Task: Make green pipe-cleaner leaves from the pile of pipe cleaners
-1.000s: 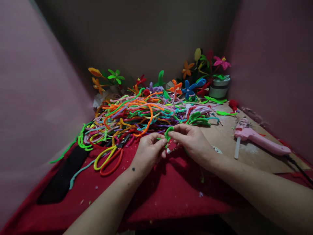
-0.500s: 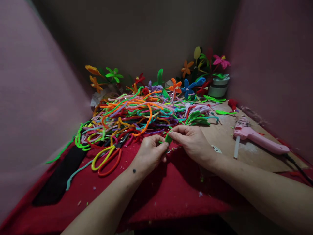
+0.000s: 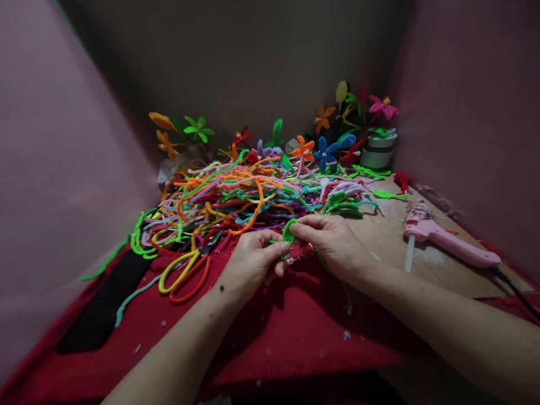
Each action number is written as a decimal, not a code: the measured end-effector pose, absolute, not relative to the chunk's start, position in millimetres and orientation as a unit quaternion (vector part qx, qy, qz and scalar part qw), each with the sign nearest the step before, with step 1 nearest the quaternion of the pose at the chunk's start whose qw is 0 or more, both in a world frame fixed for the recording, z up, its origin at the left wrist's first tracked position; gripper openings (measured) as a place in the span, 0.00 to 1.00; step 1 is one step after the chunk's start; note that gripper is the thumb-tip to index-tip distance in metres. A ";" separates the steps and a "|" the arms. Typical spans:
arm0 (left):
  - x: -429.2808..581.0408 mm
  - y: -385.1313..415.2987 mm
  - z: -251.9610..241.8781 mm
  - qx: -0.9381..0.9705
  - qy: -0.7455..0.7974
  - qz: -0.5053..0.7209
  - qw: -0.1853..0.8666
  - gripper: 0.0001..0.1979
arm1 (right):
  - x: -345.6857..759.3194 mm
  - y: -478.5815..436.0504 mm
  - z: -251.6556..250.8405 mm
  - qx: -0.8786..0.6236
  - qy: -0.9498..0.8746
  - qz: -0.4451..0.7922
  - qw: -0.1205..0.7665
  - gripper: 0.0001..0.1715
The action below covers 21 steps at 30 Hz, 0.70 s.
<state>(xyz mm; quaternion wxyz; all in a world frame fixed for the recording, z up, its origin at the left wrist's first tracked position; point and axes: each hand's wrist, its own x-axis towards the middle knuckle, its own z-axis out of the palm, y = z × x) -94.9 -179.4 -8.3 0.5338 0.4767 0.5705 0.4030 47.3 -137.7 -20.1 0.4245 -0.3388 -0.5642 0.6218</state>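
Observation:
Between my two hands is a green pipe cleaner (image 3: pixel 289 231), bent into a small leaf-like loop. My left hand (image 3: pixel 258 260) pinches its lower end between thumb and forefinger. Closed on the loop's upper right side are the fingertips of my right hand (image 3: pixel 327 239). A thin green end sticks out to the left, above my left thumb. Just beyond my hands lies a large heap of coloured pipe cleaners (image 3: pixel 236 194). Several finished green leaf shapes (image 3: pixel 340 205) rest at the heap's right side.
Scissors (image 3: pixel 183 275) with yellow and red handles lie left of my hands, near a long black object (image 3: pixel 103 306). A pink glue gun (image 3: pixel 447 239) rests on a brown board (image 3: pixel 392 236) at right. Pipe-cleaner flowers (image 3: pixel 324 152) and a pot (image 3: pixel 378 149) stand behind.
My left hand has shifted slightly left and the green loop now shows more fully between my fingers. Both hands still hold it.

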 end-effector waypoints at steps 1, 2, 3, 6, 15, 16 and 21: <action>-96.8 -179.1 -9.4 0.475 0.561 0.411 0.539 0.09 | 46.9 -138.9 -20.5 -0.324 -0.569 0.634 0.410 0.11; -98.4 -178.7 -10.4 0.472 0.553 0.417 0.546 0.09 | 46.5 -139.9 -21.2 -0.314 -0.573 0.642 0.401 0.13; -99.8 -178.0 -11.4 0.468 0.545 0.422 0.554 0.09 | 46.1 -140.5 -22.1 -0.310 -0.574 0.645 0.398 0.14; -102.2 -175.4 -14.1 0.448 0.508 0.434 0.594 0.08 | 44.8 -140.2 -24.9 -0.328 -0.548 0.651 0.411 0.15; -98.3 -173.6 -14.6 0.431 0.489 0.470 0.595 0.09 | 43.3 -136.0 -28.6 -0.348 -0.494 0.679 0.417 0.13; -97.3 -173.8 -13.9 0.431 0.493 0.471 0.591 0.10 | 43.3 -136.2 -28.6 -0.350 -0.496 0.676 0.418 0.13; -95.4 -174.8 -13.2 0.424 0.499 0.475 0.588 0.09 | 43.1 -137.2 -30.3 -0.320 -0.488 0.696 0.419 0.12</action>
